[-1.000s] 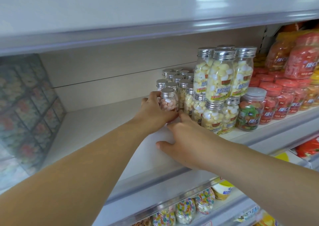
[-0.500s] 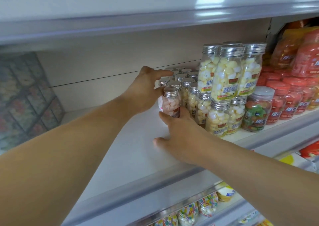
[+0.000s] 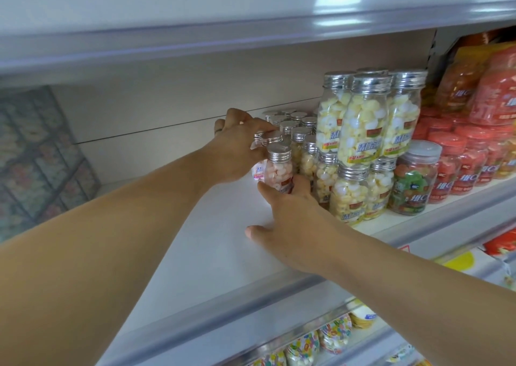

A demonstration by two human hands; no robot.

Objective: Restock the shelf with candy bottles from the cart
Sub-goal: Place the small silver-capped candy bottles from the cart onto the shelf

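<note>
Bottle of pink candy [image 3: 279, 170] stands upright on the shelf [image 3: 212, 240], at the left edge of the stocked rows [image 3: 349, 195]. Left hand [image 3: 237, 148] curls round a second pink bottle [image 3: 258, 173] just behind it. Right hand [image 3: 290, 215], nearer, fingers extended, touches its base and holds nothing.

I see my left hand [image 3: 234, 148] has climbed from beside the small clear bottle of pink candies [image 3: 279, 171] up to the silver screw caps [image 3: 272, 136].

left hand [image 3: 237, 149]: grips clear silver-capped pink-candy bottle [image 3: 279, 171], frame centre
right hand [image 3: 293, 220]: fingers touch bottle base, thumb on white shelf board [image 3: 195, 254]
yellow-candy bottle stack [image 3: 360, 145]: 3 o'clock of bottle, just beside
</note>
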